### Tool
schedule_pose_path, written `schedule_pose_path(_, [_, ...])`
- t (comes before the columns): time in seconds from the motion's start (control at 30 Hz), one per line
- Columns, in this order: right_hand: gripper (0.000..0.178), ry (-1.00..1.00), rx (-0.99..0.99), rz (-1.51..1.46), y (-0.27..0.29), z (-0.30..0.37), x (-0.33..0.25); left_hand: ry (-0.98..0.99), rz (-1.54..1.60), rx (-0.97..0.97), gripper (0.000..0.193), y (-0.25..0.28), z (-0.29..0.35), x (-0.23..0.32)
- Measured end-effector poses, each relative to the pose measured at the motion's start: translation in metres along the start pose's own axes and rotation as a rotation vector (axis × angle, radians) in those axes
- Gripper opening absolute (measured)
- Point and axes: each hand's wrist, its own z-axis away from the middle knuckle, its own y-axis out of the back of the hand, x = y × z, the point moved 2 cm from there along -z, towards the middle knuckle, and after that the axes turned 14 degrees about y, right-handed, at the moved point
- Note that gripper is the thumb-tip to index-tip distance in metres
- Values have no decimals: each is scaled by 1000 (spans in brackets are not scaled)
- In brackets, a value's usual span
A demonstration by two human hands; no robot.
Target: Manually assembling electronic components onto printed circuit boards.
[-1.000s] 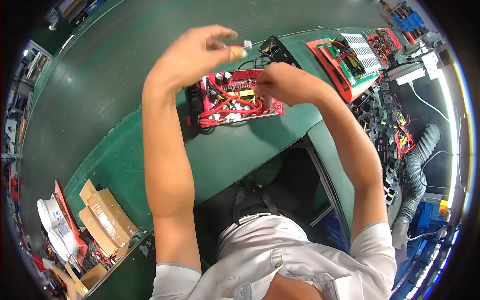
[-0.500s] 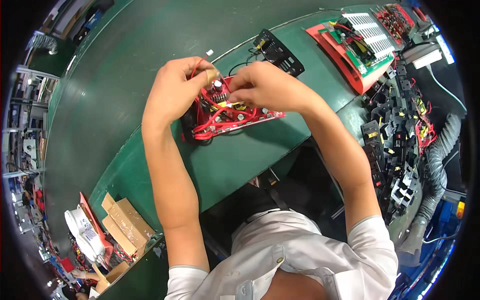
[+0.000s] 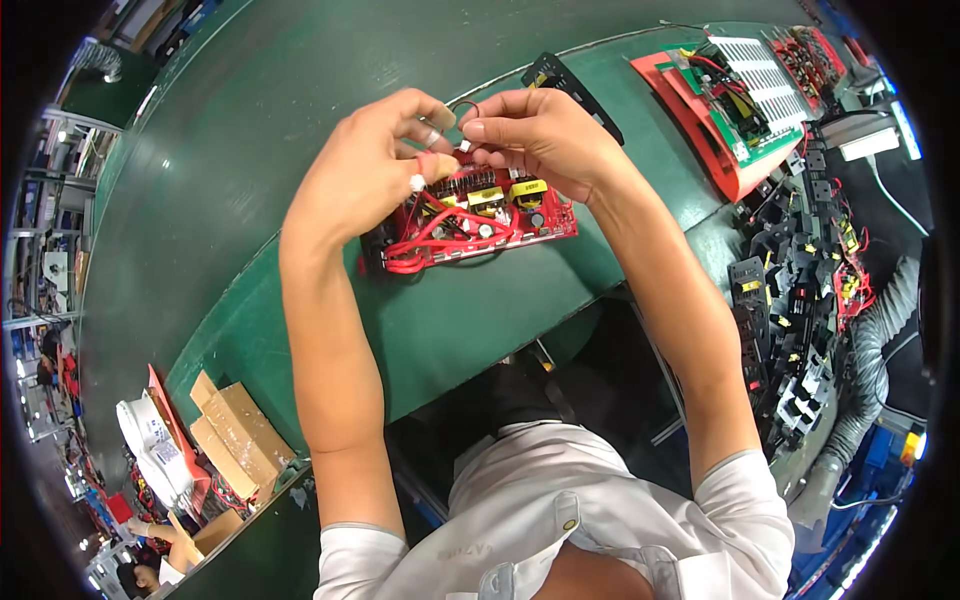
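Note:
A red circuit board (image 3: 512, 240) lies on the green bench in front of me. Thick red wires (image 3: 440, 225), yellow-wrapped transformers (image 3: 487, 202) and small round capacitors sit on it. Above its far edge, my right hand (image 3: 550, 140) pinches a thin dark wire ending in a small white connector (image 3: 465, 146). My left hand (image 3: 370, 165) is over the board's far left part, fingers curled but apart, with tape on some fingertips. A second white connector (image 3: 417, 183) shows against its thumb. The fingers partly hide the board's far edge.
Beyond my right hand stands a black slotted panel (image 3: 575, 95). Farther right are a green board with a pale finned plate (image 3: 765, 85) on red sheets and a pile of black housings (image 3: 790, 290). An open cardboard box (image 3: 240, 435) and white roll (image 3: 155, 450) lie lower left.
Both hands have moved to the board's far edge and closer together, uncovering the transformers. My right hand now pinches the dark wire with the white connector. The view has shifted slightly.

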Motion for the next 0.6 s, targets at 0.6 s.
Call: schedule_pose_path(0.6, [16, 18, -143, 69, 8, -4, -14, 33, 208, -1, 38, -5, 0, 6])
